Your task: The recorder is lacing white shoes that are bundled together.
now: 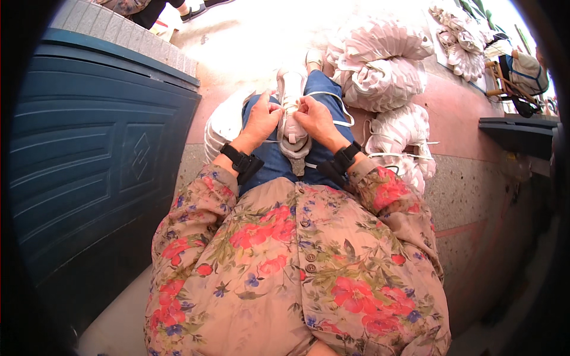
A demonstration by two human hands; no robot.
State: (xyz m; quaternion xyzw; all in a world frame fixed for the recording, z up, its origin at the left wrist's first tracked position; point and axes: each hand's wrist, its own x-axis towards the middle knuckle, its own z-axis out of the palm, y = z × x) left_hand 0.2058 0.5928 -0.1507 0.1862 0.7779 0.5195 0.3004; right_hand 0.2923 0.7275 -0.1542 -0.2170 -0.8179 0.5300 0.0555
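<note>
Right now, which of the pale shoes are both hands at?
The single shoe between the left hand and right hand, over the jeans; it sits apart, unlike the bundled shoes massed beside the legs.

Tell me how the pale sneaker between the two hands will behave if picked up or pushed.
The pale sneaker is probably light for its size, being a low shoe with a thin-looking upper. That soft-looking upper would likely flex when squeezed. Pushed, it may tip or slide, since it appears propped along the uneven gap between the jeans-clad legs.
</note>
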